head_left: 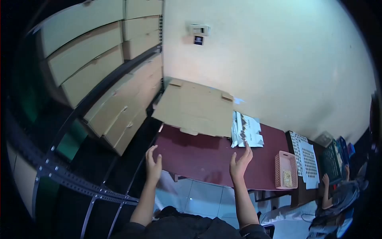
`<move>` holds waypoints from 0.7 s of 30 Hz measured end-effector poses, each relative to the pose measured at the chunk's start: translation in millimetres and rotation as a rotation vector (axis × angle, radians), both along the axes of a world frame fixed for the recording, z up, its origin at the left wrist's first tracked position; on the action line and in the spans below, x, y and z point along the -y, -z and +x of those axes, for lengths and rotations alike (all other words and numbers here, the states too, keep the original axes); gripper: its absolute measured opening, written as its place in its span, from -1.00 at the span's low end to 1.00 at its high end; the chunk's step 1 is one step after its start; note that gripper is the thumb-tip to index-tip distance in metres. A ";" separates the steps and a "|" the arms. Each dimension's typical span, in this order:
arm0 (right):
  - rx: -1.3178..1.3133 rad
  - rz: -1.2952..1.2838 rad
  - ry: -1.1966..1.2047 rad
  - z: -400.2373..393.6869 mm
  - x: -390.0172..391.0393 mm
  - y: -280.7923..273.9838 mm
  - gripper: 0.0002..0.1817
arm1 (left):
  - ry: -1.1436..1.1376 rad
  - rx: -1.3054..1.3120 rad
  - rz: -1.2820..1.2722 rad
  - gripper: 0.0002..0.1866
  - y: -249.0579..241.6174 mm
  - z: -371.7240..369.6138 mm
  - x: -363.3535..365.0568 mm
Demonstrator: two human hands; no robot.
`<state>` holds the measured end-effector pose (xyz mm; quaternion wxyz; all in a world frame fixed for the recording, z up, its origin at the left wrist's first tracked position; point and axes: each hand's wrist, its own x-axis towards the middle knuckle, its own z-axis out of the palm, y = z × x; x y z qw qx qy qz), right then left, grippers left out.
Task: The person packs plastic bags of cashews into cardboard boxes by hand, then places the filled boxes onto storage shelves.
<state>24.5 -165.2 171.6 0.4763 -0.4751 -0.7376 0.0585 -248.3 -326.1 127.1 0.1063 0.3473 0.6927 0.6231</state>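
My left hand [153, 164] is raised at the table's left front edge, fingers apart and empty. Across from it, my right hand [240, 162] is also open with nothing in it, the palm turned inward. Beyond both hands is a large brown cardboard piece [195, 107] with small tabs along its edges. Neither hand touches it. Its near edge casts a shadow on the maroon table [191, 155]. White printed packets [247, 129] lie at the cardboard's right, beyond my right hand.
Metal shelving [79, 185] with cardboard boxes [93, 73] stands close on the left. A pink basket [279, 171] sits at the table's right end, beside sheets of round dots [309, 159]. Another person [342, 197] is at the far right, near a dark green board [331, 163].
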 end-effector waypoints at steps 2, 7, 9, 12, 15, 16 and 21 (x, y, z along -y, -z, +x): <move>-0.002 -0.067 0.035 14.9 -21.5 13.2 -0.34 | 0.008 0.168 -0.025 -0.61 12.0 -15.9 -29.6; -0.035 -0.191 0.017 8.3 -66.5 39.8 -0.44 | -0.014 0.183 0.008 -0.63 31.6 -59.3 -92.6; 0.066 -0.130 -0.138 -13.5 -80.5 42.0 -0.46 | 0.013 0.232 0.007 -0.63 35.8 -69.5 -114.6; 0.167 -0.164 -0.367 -64.5 -110.3 44.9 -0.42 | -0.088 0.657 -0.007 -0.41 72.1 -79.0 -155.6; 0.419 -0.087 -0.553 -115.2 -127.8 36.4 -0.33 | -0.179 1.156 0.069 -0.25 126.2 -77.7 -188.6; 0.412 -0.086 -0.556 -124.2 -134.4 35.2 -0.33 | -0.092 1.286 0.121 -0.28 125.0 -71.0 -193.0; 0.904 -0.112 -0.703 -146.6 -165.9 69.3 -0.27 | 0.320 1.486 0.210 -0.17 115.6 -49.6 -204.4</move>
